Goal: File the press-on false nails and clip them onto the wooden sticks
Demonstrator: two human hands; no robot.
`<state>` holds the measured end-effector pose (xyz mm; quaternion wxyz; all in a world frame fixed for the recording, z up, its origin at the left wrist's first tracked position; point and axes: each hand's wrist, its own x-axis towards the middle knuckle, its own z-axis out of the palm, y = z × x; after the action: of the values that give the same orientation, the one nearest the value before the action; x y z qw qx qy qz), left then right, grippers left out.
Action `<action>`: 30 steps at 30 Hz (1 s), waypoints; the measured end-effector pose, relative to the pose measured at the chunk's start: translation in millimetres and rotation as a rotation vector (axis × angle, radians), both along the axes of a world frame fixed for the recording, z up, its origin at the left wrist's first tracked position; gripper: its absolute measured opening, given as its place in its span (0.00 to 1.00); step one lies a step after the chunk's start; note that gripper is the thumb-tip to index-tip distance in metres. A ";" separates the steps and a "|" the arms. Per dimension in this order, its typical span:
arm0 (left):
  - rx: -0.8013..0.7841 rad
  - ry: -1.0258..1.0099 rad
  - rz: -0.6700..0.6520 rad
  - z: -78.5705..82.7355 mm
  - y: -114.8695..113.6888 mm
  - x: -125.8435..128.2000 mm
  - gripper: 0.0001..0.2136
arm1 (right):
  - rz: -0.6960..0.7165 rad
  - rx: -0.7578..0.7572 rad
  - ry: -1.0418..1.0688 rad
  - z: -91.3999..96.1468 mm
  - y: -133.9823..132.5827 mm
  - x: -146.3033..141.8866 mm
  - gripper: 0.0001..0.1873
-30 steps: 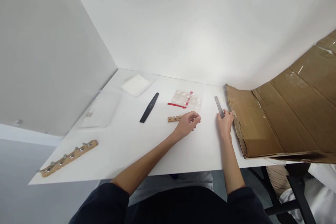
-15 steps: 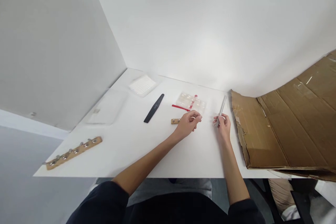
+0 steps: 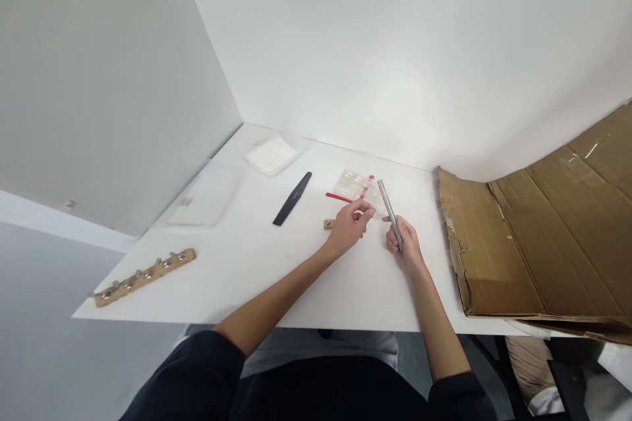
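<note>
My right hand [image 3: 405, 245] is wrapped round a slim silver rod-like tool [image 3: 388, 204], whose upper end points up and away to the left. Just left of it, my left hand [image 3: 351, 223] has its thumb and fingertips pinched together. Whatever is between those fingertips is too small to make out. Partly behind the left hand lies a small wooden block [image 3: 328, 224] with metal fittings. Beyond the fingers are a clear plastic case [image 3: 349, 182] with red marks and a thin red stick [image 3: 337, 197].
A black nail file [image 3: 292, 198] lies left of centre. Behind it is a clear tray with a white grid [image 3: 271, 154]. A clear plastic sheet or lid [image 3: 202, 200] and a wooden strip with metal knobs [image 3: 145, 276] are at left. Folded cardboard [image 3: 494, 250] borders the right side.
My right hand has moved left, closer to my left hand, and the silver tool has swung from leaning right to leaning left. My left hand stays pinched, shifted slightly left.
</note>
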<state>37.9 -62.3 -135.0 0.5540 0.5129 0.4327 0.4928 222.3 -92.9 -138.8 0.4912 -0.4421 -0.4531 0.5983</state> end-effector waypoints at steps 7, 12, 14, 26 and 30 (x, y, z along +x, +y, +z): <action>0.023 -0.019 0.004 -0.6 2.0 -0.6 0.10 | 0.079 -0.037 -0.033 -8.3 -0.2 -2.2 0.29; 0.034 -0.014 0.013 1.7 0.9 -1.2 0.11 | 0.104 -0.092 -0.019 -12.1 0.1 -4.1 0.31; 0.037 -0.004 0.014 2.4 -0.1 -1.1 0.11 | 0.124 -0.114 -0.010 -11.7 -0.5 -4.8 0.31; 0.089 0.060 -0.012 4.0 -4.7 0.4 0.10 | 0.167 -0.103 -0.028 -13.0 -1.5 -3.1 0.31; 0.072 0.042 0.026 6.9 -1.5 -2.9 0.11 | 0.192 -0.101 -0.023 -13.8 -1.3 -3.4 0.30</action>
<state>35.0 -63.8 -128.1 0.5194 0.5370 0.4329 0.5045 218.9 -94.1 -152.6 0.4035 -0.4277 -0.4685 0.6594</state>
